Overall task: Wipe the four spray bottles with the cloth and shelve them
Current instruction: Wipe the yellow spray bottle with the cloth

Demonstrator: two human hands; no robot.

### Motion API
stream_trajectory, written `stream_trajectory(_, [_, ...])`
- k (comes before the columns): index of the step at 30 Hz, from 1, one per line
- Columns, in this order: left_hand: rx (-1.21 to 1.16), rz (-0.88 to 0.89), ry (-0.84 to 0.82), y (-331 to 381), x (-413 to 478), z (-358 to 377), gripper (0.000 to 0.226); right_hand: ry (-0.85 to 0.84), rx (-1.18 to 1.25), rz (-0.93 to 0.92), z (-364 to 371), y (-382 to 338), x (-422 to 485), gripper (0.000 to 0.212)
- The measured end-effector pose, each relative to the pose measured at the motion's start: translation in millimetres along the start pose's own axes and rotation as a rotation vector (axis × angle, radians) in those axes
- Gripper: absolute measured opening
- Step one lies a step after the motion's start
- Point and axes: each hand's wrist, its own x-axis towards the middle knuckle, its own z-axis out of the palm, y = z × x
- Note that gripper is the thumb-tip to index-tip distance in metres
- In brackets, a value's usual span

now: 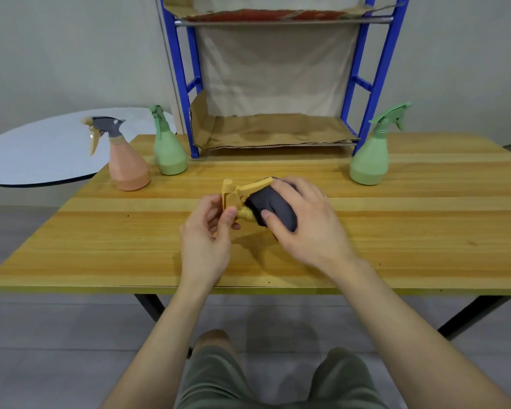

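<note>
Head view. The yellow plastic spray bottle (236, 196) is held on its side between the two hands, low over the wooden table (396, 231). Its trigger head is pinched by the left hand (207, 231). Its body is wrapped in the dark grey soft cloth (273, 206), around which the right hand (304, 222) is clasped.

The bottle is judged light, rigid and smooth, hence liable to slip. The neck below the trigger is judged the securest hold.

Beyond the left hand stand a pink plastic spray bottle (127, 166) and a green plastic spray bottle (168, 154); beyond the right hand, a second green bottle (369, 160). Beyond both hands stands the cardboard-lined blue metal shelf rack (177, 69).
</note>
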Motion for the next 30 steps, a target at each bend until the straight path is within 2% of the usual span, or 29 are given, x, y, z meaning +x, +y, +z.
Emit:
stream_trajectory(1, [0.003, -0.012, -0.002, 2, 0, -2, 0.017, 0.015, 0.061, 0.046, -2, 7, 0, 0.047])
stream_trajectory(3, [0.028, -0.030, 0.003, 3, 0, -7, 0.019, 0.089, 0.169, 0.263, -7, 23, 2, 0.042])
stream_trajectory(5, [0.058, -0.023, 0.018, 5, 1, -5, 0.015, 0.103, 0.176, 0.398, -8, 24, 1, 0.045])
stream_trajectory(9, [0.098, 0.056, 0.001, 17, 4, 6, 0.010, 0.147, -0.004, 0.231, 3, -11, 1, 0.072])
stream_trajectory(11, [0.089, 0.021, 0.007, 18, 4, 6, 0.009, 0.139, -0.082, 0.103, 7, -11, 1, 0.065])
stream_trajectory(13, [0.045, -0.074, 0.027, 16, 4, 0, 0.011, 0.094, -0.056, -0.014, 5, 4, -2, 0.055])
stream_trajectory(16, [0.041, -0.144, 0.058, 13, 2, -3, 0.011, 0.114, 0.070, 0.102, 1, 11, -4, 0.048])
stream_trajectory(17, [0.059, -0.143, 0.061, 14, 3, -2, 0.010, 0.117, 0.040, 0.079, 3, 7, -4, 0.047])
stream_trajectory(20, [0.068, -0.166, 0.066, 18, 6, -4, 0.014, 0.067, -0.077, -0.253, 10, 9, -9, 0.050])
stream_trajectory(21, [0.057, -0.185, 0.055, 19, 7, -6, 0.013, 0.057, -0.072, -0.263, 6, 15, -8, 0.052])
stream_trajectory(24, [0.062, -0.223, 0.034, 24, 10, -5, 0.005, 0.102, 0.036, 0.005, -2, 16, -1, 0.052])
stream_trajectory(25, [0.069, -0.234, 0.037, 26, 12, -4, 0.003, 0.115, 0.016, -0.013, -1, 10, -1, 0.049])
stream_trajectory(28, [0.113, -0.296, 0.036, 30, 17, -2, 0.019, 0.053, -0.063, -0.285, 5, 3, -6, 0.047])
stream_trajectory(29, [0.098, -0.320, 0.026, 31, 17, -4, 0.016, 0.045, -0.035, -0.286, 4, 9, -7, 0.046])
stream_trajectory(30, [0.071, -0.340, 0.023, 32, 17, -7, 0.011, 0.057, 0.026, -0.211, 3, 19, -7, 0.045])
